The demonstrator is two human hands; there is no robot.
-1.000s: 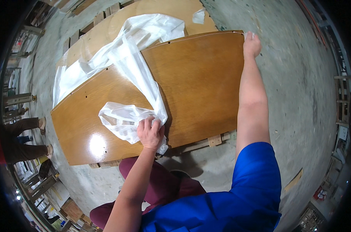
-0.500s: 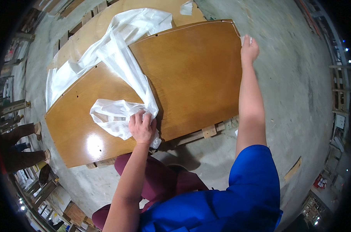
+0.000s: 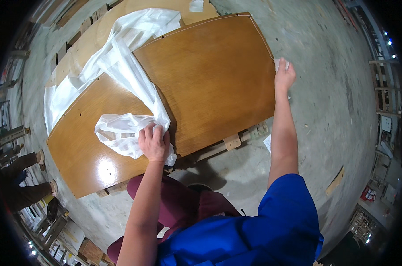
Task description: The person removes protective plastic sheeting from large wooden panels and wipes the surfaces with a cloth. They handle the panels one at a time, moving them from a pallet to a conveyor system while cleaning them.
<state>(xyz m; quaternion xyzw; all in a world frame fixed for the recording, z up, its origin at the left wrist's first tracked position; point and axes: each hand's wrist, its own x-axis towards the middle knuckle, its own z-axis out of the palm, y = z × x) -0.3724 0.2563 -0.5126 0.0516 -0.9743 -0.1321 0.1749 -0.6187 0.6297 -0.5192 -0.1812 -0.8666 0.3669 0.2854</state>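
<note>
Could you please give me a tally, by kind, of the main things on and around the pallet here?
Glossy brown wooden panel: 1
Paler panel behind it: 1
White plastic sheet bunched under the left hand: 1
Small white scrap at the right hand: 1
Wooden pallet beneath: 1
Total: 5

I see bright, even light from above. A white shiny spot glares on the wooden board [image 3: 209, 84] near its lower left end. A dark shadow lies on the concrete floor [image 3: 325, 111] under the board's near edge. The picture is sharp in the middle. Its edges bend and fade to black.
</note>
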